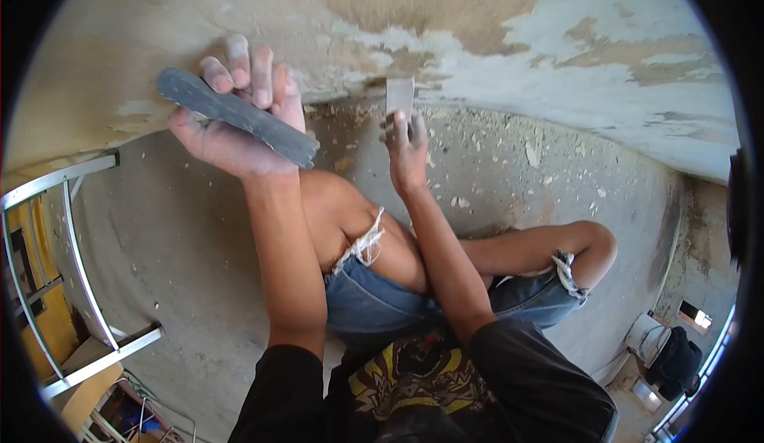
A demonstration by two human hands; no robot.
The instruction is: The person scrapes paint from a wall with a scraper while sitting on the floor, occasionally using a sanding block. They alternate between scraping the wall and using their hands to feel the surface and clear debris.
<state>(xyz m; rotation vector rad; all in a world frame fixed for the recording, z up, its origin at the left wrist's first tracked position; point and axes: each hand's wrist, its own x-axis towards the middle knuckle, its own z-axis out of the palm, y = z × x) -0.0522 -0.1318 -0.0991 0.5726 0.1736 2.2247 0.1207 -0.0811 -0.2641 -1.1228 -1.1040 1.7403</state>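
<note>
My left hand, dusted white, is raised with its palm turned up and fingers bent. Across its palm and thumb lies a long dark grey strip with one rounded end and one ragged end. My right hand reaches forward low at the wall, its fingers gripping a flat scraper. The scraper's pale rectangular blade meets the wall near its foot, where peeled patches of white and tan show.
Paint flakes litter the grey floor along the wall. A metal ladder lies at the left. My bent legs are in front of me. At the lower right stand a white bucket and a black item.
</note>
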